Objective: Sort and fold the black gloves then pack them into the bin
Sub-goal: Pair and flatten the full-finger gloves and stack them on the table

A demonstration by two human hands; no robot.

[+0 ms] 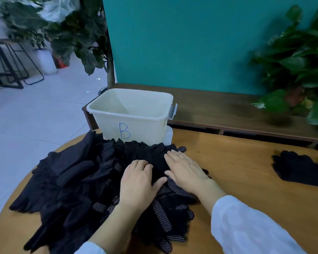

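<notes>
Just in front of the white bin, black gloves lie heaped; my left hand curls into them, my right hand presses flat beside it.

Both of the person's hands are bare, the left hand and the right hand alike, with no rings, watch or bands showing on the fingers or wrists. The right forearm is covered by a loose, pale blue-white sleeve of plain, smooth cloth, its cuff ending a little above the wrist and leaving the wrist uncovered. Of the left sleeve only a small piece of the same pale cloth shows, with the forearm bare from there to the hand.
</notes>
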